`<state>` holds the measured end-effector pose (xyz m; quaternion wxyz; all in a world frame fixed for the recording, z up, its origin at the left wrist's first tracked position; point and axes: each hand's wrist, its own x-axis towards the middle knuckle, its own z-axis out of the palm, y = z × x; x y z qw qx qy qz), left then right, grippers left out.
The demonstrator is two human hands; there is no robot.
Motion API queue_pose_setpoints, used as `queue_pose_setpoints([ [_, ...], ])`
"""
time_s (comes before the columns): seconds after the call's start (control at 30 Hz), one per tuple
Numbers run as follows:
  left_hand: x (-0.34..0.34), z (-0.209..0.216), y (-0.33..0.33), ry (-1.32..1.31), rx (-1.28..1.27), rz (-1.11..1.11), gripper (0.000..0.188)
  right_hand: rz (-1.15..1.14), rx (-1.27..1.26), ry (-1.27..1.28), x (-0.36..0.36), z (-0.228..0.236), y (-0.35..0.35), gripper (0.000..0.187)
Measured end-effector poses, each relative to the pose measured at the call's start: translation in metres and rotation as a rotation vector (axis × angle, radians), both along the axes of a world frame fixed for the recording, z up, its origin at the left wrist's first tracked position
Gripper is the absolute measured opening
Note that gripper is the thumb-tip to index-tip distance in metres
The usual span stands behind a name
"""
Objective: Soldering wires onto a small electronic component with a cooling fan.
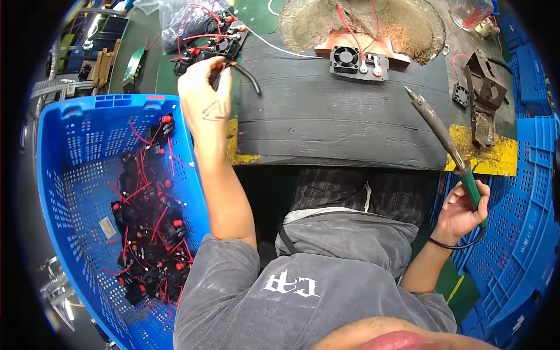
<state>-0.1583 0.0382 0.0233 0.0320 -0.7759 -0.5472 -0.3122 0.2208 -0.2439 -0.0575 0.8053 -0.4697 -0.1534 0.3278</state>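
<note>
My right hand (461,217) is closed round the green handle of a soldering iron (436,125). Its tip points up and left, over the right part of the dark board (326,119). At the back left, my left hand (205,96) is closed on a dark thing with a curved black handle-like end (248,79); fingers hide the rest. Just beyond that hand lies a heap of small black fan units with red wires (224,45). One fan unit (345,59) stands at the board's back edge against a copper-coloured block (379,45), a red wire rising from its terminal.
A blue perforated crate (76,181) at the left holds many red-wired black units (151,233). Behind the block sits a crusted, bowl-like piece (303,26). A brown metal stand (484,87) and a small fan (461,95) are at the right, near blue crates (528,192).
</note>
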Motion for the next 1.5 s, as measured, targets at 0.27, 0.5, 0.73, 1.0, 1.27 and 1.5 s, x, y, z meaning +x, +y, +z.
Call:
queue_pose_setpoints([
  [0.27, 0.0, 0.003, 0.022, 0.143, 0.099, -0.189, 0.027, -0.021, 0.015, 0.08, -0.007, -0.005, 0.035, 0.039],
  [0.5, 0.101, 0.001, -0.045, -0.118, -0.274, -0.303, 0.013, -0.033, 0.059, 0.058, -0.007, -0.017, 0.045, 0.042],
  [0.73, 0.141, -0.035, -0.03, -0.365, -0.544, -0.018, 0.05, 0.001, 0.093, 0.029, -0.011, -0.012, 0.05, 0.042],
  [1.0, 0.126, -0.038, -0.03, -0.543, -0.803, -0.149, 0.05, -0.031, 0.051, 0.045, -0.005, -0.015, 0.044, 0.041],
  [1.27, 0.031, 0.017, -0.08, -0.683, -1.08, -0.092, 0.032, -0.04, 0.033, 0.026, -0.001, -0.017, 0.054, 0.045],
  [1.5, -0.085, 0.07, -0.063, -1.018, -0.516, 0.062, 0.027, 0.016, 0.029, 0.04, -0.003, 0.0, 0.053, 0.043],
])
